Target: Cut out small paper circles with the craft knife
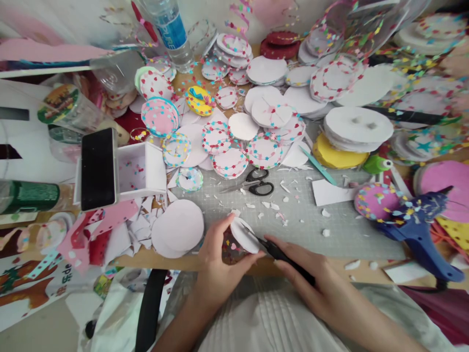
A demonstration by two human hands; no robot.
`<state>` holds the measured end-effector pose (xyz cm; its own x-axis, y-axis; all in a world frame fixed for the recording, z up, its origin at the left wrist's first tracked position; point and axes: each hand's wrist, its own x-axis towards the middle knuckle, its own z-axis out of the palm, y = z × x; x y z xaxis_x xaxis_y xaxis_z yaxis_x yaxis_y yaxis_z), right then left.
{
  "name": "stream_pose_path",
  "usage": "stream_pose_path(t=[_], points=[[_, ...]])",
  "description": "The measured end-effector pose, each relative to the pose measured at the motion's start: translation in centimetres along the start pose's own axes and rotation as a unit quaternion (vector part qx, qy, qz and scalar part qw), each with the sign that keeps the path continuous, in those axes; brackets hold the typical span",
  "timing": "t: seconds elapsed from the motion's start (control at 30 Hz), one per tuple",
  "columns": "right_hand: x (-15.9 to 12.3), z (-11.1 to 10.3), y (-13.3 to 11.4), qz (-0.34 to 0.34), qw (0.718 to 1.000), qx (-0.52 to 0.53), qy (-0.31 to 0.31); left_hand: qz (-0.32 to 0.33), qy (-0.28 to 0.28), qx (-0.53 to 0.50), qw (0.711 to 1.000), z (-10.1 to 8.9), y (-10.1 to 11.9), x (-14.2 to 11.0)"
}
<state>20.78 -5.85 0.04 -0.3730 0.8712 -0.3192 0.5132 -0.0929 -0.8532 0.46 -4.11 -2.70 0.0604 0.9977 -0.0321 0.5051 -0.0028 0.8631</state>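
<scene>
My left hand (220, 256) is closed around a small white foam disc (245, 234) and a clear round piece with coloured bits under it, at the near edge of the grey cutting mat (315, 215). My right hand (311, 278) grips a black craft knife (282, 255) whose tip touches the disc's edge. Both hands sit close together just above my lap.
Black scissors (260, 186) lie on the mat among white scraps. Stacks of white and decorated discs (357, 127) cover the far table. A blue glue gun (417, 230) lies at right, a phone (98, 168) on a white box at left, a water bottle (170, 29) behind.
</scene>
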Motion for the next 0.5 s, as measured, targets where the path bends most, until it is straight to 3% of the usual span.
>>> stream_pose_path(t=[0.13, 0.23, 0.4, 0.5], points=[[0.2, 0.2, -0.2, 0.027, 0.999, 0.044, 0.000, -0.010, 0.002, -0.006, 1.000, 0.0, 0.0, -0.1], [0.3, 0.2, 0.0, 0.090, 0.987, 0.136, -0.017, -0.020, -0.005, -0.013, 1.000, 0.0, 0.0, -0.1], [0.2, -0.3, 0.7, 0.171, 0.908, 0.365, -0.115, -0.030, 0.006, -0.032, 0.999, 0.1, 0.1, 0.1], [0.1, -1.0, 0.9, 0.198, 0.887, 0.405, -0.099, -0.053, 0.008, -0.020, 0.998, -0.2, 0.4, 0.5]])
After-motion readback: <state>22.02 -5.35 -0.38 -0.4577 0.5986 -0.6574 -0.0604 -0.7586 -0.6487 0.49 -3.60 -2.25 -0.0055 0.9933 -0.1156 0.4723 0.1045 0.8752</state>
